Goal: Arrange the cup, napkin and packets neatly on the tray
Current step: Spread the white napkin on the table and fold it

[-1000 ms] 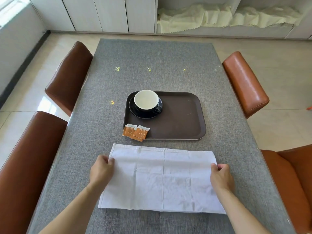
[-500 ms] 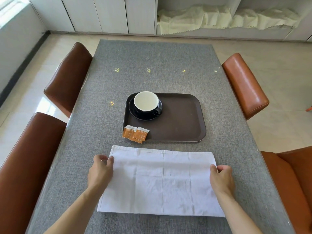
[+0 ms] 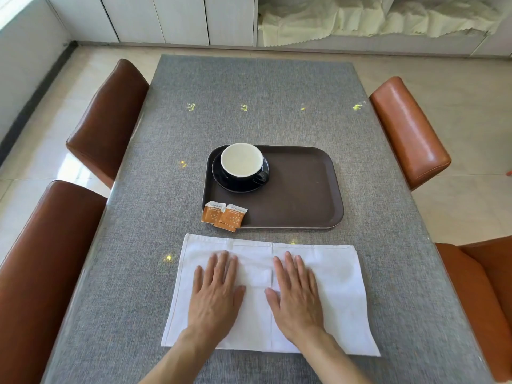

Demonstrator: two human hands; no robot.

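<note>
Both hands flat on the white cloth napkin, smoothing it before it goes to the tray

Nearest, the left hand (image 3: 214, 295) and right hand (image 3: 297, 296) lie palm down, fingers spread, gripping nothing, side by side on the one white rectangular cloth napkin (image 3: 332, 286), which is spread on the grey woven table (image 3: 249, 106) just short of the tray. The step in hand looks like flattening; next it likely needs folding smaller and lifting by an edge onto the bare right part of the tray. Beyond, two orange paper packets (image 3: 225, 216) overlap at the near left corner of the one dark brown plastic tray (image 3: 304, 195), partly over its rim. Farther, one black cup (image 3: 242, 164) with a white inside stands on one black saucer (image 3: 221, 178) at the tray's far left
</note>
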